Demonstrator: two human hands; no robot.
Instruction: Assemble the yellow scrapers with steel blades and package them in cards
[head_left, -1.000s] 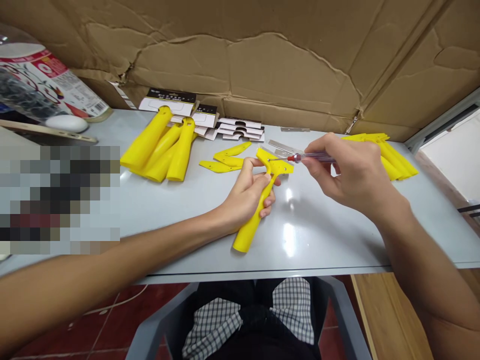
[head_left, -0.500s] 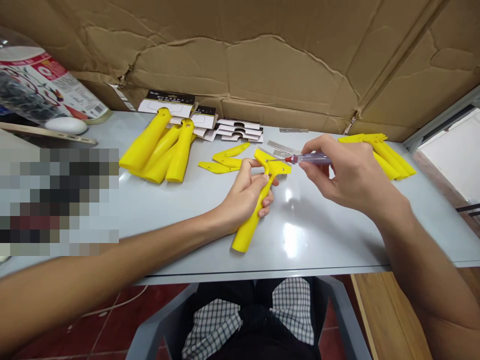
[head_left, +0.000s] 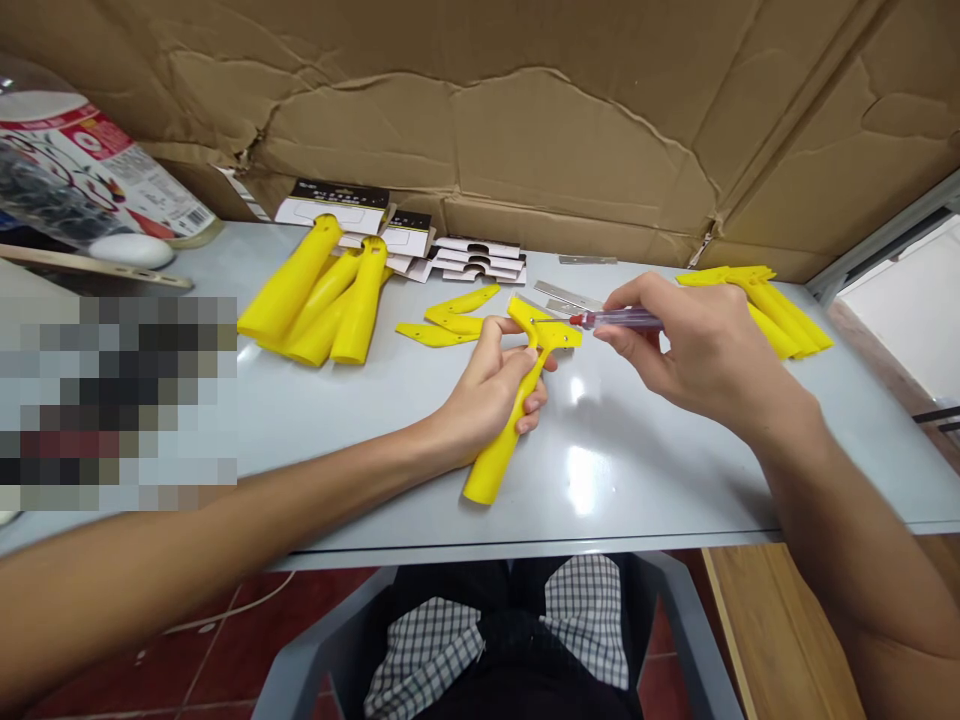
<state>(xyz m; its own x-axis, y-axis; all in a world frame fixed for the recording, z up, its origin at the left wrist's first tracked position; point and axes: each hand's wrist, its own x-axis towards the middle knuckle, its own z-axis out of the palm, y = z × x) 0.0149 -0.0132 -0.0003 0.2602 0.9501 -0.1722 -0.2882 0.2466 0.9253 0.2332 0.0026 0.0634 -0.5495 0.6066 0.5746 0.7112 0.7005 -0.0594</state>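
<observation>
My left hand (head_left: 499, 385) is wrapped round a yellow scraper (head_left: 499, 462) just below its wide head, and the hollow handle end points toward the table's front edge. Between the thumb and fingers of my right hand (head_left: 675, 335) is a screwdriver (head_left: 626, 318) with a clear purplish handle. Its thin shaft lies across the scraper head, with the tip at a small screw on the left side. Flat yellow pieces (head_left: 457, 322) lie just left of the head. Behind the head are metal blades (head_left: 566, 296), partly hidden by my right hand.
Yellow handles (head_left: 360, 310) are piled at the left, before printed cards (head_left: 337, 205). More yellow scraper parts (head_left: 780, 310) lie at the right. A single blade (head_left: 587, 260) rests near the cardboard wall (head_left: 480, 140). A large labelled bottle (head_left: 112, 170) and white mouse (head_left: 131, 251) are back left.
The fingers of my right hand have shifted slightly round the screwdriver handle, which looks turned a little. My left hand and the scraper are where they were.
</observation>
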